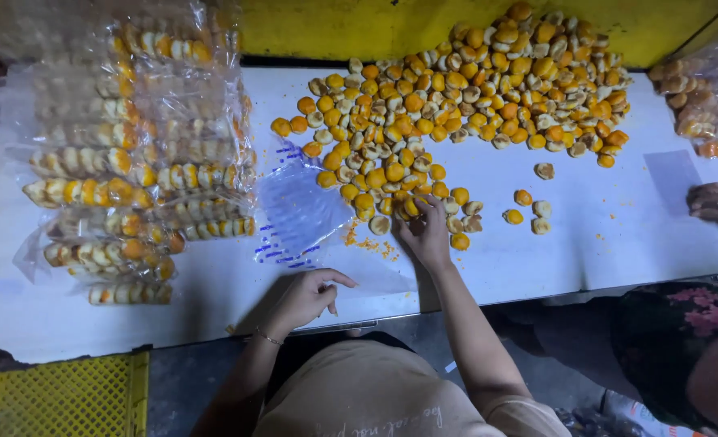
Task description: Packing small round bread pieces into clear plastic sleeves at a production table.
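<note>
One head-worn camera looks steeply down, fairly near, over the white table [537, 259] toward the yellow wall [334, 28].

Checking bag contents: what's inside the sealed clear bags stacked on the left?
The clear bags hold rows of small round pastries, orange-topped and pale, like the loose pile on the white table. Lower bags are covered by upper ones, so their contents are hidden.
</note>
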